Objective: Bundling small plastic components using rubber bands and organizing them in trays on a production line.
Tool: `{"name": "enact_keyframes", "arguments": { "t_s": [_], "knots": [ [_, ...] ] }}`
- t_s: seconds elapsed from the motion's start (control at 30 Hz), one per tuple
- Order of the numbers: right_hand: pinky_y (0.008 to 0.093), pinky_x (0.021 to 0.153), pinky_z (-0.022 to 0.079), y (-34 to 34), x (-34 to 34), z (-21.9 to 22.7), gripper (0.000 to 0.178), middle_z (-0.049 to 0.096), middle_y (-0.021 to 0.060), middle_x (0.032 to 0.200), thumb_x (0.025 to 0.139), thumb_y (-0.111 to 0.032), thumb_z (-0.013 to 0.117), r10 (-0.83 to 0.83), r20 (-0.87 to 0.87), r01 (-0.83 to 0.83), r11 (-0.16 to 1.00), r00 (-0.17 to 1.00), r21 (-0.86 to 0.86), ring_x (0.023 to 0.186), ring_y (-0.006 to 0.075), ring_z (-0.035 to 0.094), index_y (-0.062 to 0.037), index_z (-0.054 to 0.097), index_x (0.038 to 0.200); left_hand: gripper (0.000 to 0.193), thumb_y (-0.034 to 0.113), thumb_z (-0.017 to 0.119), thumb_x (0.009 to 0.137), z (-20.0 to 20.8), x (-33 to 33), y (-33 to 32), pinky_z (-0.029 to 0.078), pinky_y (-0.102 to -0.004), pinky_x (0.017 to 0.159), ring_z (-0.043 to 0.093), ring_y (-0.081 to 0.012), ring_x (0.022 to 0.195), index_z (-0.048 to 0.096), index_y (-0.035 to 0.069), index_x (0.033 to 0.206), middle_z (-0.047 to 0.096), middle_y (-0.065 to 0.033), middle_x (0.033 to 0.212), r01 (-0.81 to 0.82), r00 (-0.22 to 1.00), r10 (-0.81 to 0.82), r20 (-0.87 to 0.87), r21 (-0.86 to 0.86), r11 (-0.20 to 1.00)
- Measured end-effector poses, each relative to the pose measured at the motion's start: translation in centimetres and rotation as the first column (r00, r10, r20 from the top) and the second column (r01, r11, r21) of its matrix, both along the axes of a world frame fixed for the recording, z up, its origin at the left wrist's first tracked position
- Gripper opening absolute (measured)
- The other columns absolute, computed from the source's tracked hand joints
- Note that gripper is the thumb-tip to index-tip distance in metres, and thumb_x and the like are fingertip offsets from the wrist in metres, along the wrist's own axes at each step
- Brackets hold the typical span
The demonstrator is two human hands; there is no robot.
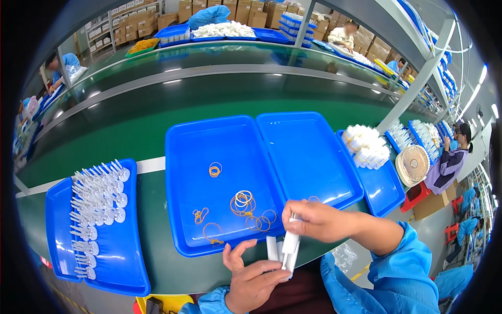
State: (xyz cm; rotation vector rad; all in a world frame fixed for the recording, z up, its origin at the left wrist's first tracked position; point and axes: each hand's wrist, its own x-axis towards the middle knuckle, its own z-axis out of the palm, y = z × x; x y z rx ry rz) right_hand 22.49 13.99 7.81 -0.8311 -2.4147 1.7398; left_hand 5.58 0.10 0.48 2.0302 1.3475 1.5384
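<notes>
At the front edge of the bench, my left hand (254,278) is closed around a few white, elongated plastic pieces (272,248), with its thumb and fingertips at their lower ends. Above it, my right hand (321,222) pinches the top of a white rectangular plastic piece (291,244), which stands nearly upright against the others. Both hands meet on this small cluster, and the fingers partly hide how the pieces fit together. Just beyond them, a large blue tray (175,183) holds several loose tan rubber bands (243,203).
Clear-based white stemmed parts (99,204) fill rows in a blue tray (117,272) at left. Another blue tray (298,146) adjoins the middle one. White cylinders (366,146) and a round beige fan-like grille (413,163) stand right. A green conveyor (209,99) runs behind; co-workers sit farther off.
</notes>
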Motion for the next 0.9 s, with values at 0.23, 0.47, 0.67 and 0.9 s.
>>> {"name": "enact_keyframes", "arguments": {
  "t_s": [0.23, 0.47, 0.67, 0.9],
  "knots": [
    [0.0362, 0.081, 0.028, -2.8, -0.6, -0.8, 0.017, 0.049, 0.0080, 0.090, 0.093, -0.026, 0.044, 0.302, -0.068, -0.281, 0.933, 0.951, 0.224, 0.088, 0.0244, 0.047, -0.0097, 0.046, 0.096, 0.053, 0.037, 0.075, 0.066, 0.0, -0.4, -1.6, 0.029, -0.0538, 0.093, 0.043, -0.0409, 0.109, 0.054, 0.010, 0.107, 0.049, -0.0152, 0.111, -0.102, 0.993, 0.102, 0.063, -0.002, 0.995],
    [0.0391, 0.081, 0.028, -3.9, -2.5, 0.6, 0.011, 0.053, 0.0058, 0.095, 0.089, -0.021, 0.053, 0.529, -0.226, -0.411, 0.813, 0.818, 0.412, 0.098, 0.0256, 0.048, -0.0104, 0.055, 0.091, 0.105, 0.044, 0.086, 0.046, -0.4, 0.1, -1.5, 0.037, -0.0357, 0.093, 0.046, -0.0235, 0.109, 0.034, 0.001, 0.126, 0.040, -0.0109, 0.123, 0.711, 0.242, -0.113, 0.964, -0.097, 0.697],
    [0.0379, 0.082, 0.035, -1.2, -5.9, -1.3, 0.032, 0.056, 0.0066, 0.099, 0.076, -0.018, 0.070, 0.347, -0.392, -0.137, 0.870, 0.852, 0.473, 0.096, 0.0267, 0.051, -0.0083, 0.057, 0.103, 0.028, 0.002, 0.064, 0.072, -2.5, -2.1, -1.7, 0.049, -0.0381, 0.069, 0.057, -0.0280, 0.086, 0.050, 0.004, 0.095, 0.056, -0.0100, 0.082, 0.856, 0.226, -0.163, 0.960, -0.116, 0.504],
    [0.0381, 0.076, 0.029, 3.8, -7.5, -7.2, 0.019, 0.052, 0.0043, 0.090, 0.071, -0.024, 0.071, -0.076, 0.033, 0.003, 0.426, 0.997, 0.905, 0.091, 0.0222, 0.048, -0.0106, 0.061, 0.080, 0.037, -0.010, 0.058, 0.072, -0.4, -2.9, -2.1, 0.051, -0.0376, 0.068, 0.059, -0.0270, 0.081, 0.042, 0.005, 0.101, 0.054, -0.0107, 0.086, 0.762, 0.252, -0.089, 0.964, -0.141, 0.632]
  ]
}}
